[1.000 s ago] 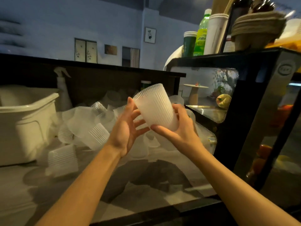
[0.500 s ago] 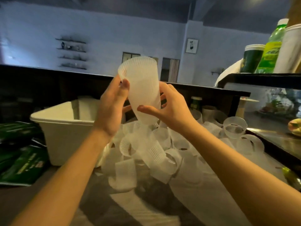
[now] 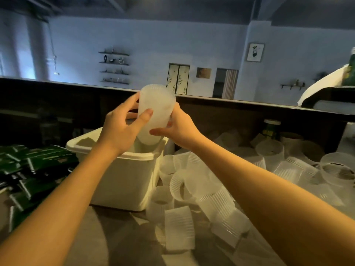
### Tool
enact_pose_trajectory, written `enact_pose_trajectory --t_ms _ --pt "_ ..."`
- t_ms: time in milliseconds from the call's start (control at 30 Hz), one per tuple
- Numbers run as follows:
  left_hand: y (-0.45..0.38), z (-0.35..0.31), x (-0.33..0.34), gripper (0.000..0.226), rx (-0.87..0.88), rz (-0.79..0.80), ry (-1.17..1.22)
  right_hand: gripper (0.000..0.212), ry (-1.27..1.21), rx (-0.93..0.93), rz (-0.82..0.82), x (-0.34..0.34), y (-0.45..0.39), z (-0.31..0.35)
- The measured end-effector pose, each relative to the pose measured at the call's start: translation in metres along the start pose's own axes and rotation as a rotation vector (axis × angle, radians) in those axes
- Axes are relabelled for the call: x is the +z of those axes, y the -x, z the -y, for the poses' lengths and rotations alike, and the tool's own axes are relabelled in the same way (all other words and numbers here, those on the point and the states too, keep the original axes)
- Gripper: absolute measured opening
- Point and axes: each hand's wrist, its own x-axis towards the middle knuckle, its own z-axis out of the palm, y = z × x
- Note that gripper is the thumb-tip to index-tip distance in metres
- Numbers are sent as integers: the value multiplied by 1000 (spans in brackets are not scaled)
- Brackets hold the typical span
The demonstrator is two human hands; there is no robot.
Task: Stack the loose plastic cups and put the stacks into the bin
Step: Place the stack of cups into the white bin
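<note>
A stack of ribbed translucent plastic cups (image 3: 156,106) is held upright between both hands, directly above the open cream bin (image 3: 123,177). My left hand (image 3: 123,127) grips the stack from the left, thumb across its front. From the right, my right hand (image 3: 178,129) holds its lower part. The stack's bottom end reaches down to about the bin's rim. Several loose cups (image 3: 201,191) lie scattered on the counter to the right of the bin.
Dark green packets (image 3: 32,169) are piled left of the bin. A dark raised ledge (image 3: 249,104) runs behind the counter. More loose cups (image 3: 338,169) and a small jar (image 3: 271,127) sit at the far right.
Both hands have carried the cup stack leftward, from above the loose cups to over the bin's opening. The view has swung left with them.
</note>
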Motion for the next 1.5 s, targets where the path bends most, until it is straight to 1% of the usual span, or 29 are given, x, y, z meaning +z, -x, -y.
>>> enact_pose_trajectory --t_ms 133,267,367,433,600,667,800,933,1033,1133,1300,1400,1500 --pt "-13 17 -7 54 -130 138 -148 88 16 106 130 13 -21 -17" --pt "-34 26 -8 48 -249 301 -265 94 17 199 191 18 -38 -23" --pt "-54 35 -1 34 -353 414 -252 103 54 260 203 20 -50 -27" --pt "-66 42 5 25 -412 466 -266 102 137 282 218 22 -58 -31" --pt "-82 60 17 22 -519 534 -252 103 296 319 285 35 -74 -40" --pt "-83 65 22 24 -546 577 -296 96 352 320 324 39 -77 -44" --pt "-82 72 31 29 -601 611 -359 69 437 303 388 46 -84 -52" --pt "-75 82 40 42 -630 667 -364 49 511 309 404 53 -93 -62" --pt "-73 85 41 57 -634 647 -340 46 546 305 419 56 -98 -65" --pt "-69 85 41 58 -635 705 -395 44 572 284 415 56 -101 -68" --pt "-66 87 40 55 -640 776 -441 45 574 279 406 57 -100 -69" --pt "-65 88 42 48 -625 784 -462 43 550 282 398 56 -99 -70" --pt "-67 90 40 42 -611 761 -481 42 486 260 331 45 -95 -64"
